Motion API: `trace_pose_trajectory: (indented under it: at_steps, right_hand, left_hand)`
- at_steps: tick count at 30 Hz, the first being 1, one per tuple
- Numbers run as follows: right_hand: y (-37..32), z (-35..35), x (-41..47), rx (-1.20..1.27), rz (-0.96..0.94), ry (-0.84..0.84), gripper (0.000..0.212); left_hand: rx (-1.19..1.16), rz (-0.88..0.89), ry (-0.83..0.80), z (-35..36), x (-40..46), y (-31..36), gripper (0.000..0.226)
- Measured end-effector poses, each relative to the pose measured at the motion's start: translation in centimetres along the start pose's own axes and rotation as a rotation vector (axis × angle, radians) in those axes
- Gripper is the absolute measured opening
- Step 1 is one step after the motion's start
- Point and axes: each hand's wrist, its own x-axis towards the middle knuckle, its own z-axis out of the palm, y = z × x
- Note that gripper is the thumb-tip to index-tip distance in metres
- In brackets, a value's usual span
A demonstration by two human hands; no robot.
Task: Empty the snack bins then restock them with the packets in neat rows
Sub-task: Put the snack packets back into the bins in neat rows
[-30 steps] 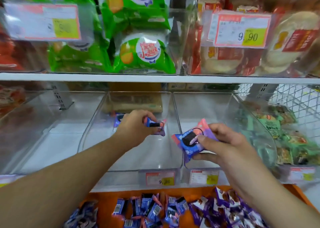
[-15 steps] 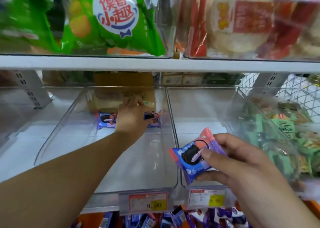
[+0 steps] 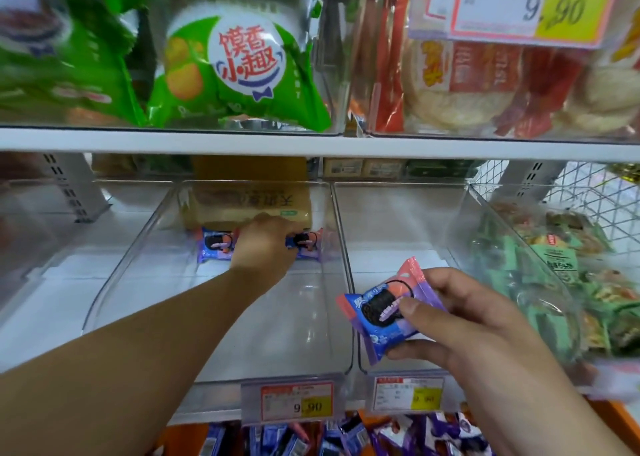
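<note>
My left hand (image 3: pixel 265 246) reaches to the back of the clear middle bin (image 3: pixel 277 334) and grips a blue-and-pink cookie packet (image 3: pixel 306 244) there. Another such packet (image 3: pixel 214 246) stands just left of that hand, against the bin's back wall. In front of the neighbouring clear bin (image 3: pixel 391 241), my right hand (image 3: pixel 460 320) pinches a third cookie packet (image 3: pixel 384 312), thumb on its face. Below the shelf edge, several more packets (image 3: pixel 332 436) lie heaped on an orange surface.
A cardboard box (image 3: pixel 249 202) sits behind the middle bin. The right bin (image 3: pixel 540 275) holds green packets. The upper shelf (image 3: pixel 311 142) carries bins of green bags (image 3: pixel 239 71) and red-labelled cakes (image 3: pixel 485 85). Price tags (image 3: pixel 298 402) hang on the bin fronts.
My left hand has carried its packet from mid-bin to the back wall, next to the first packet. My right hand with its packet has dropped a little lower and nearer. The view has moved closer.
</note>
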Motion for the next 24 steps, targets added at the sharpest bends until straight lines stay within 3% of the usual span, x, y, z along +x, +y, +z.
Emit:
trace_pose_trajectory:
  at_steps: [7, 12, 16, 19, 24]
  right_hand:
    - [0.1, 0.3, -0.3, -0.038, -0.022, -0.009, 0.023]
    - [-0.6, 0.7, -1.1, -0.016, -0.039, -0.082, 0.047]
    - [-0.9, 1.4, -1.9, -0.051, -0.054, -0.129, 0.033]
    - [-0.6, 2.5, -2.4, -0.235, -0.127, -0.155, 0.024]
    - [-0.9, 6.0, -3.4, -0.43, -0.248, -0.173, 0.033]
  left_hand:
    - [0.037, 0.063, 0.041, -0.9, -1.5, -0.4, 0.038]
    - [-0.141, 0.004, -0.041, -5.2, -3.6, 0.9, 0.032]
    - [-0.18, 0.074, -0.047, -10.6, -7.5, 1.3, 0.028]
    - [-0.173, 0.072, 0.044, -15.1, -11.6, -0.3, 0.031]
    - [-0.038, 0.0, 0.13, -18.0, -16.6, -6.1, 0.044]
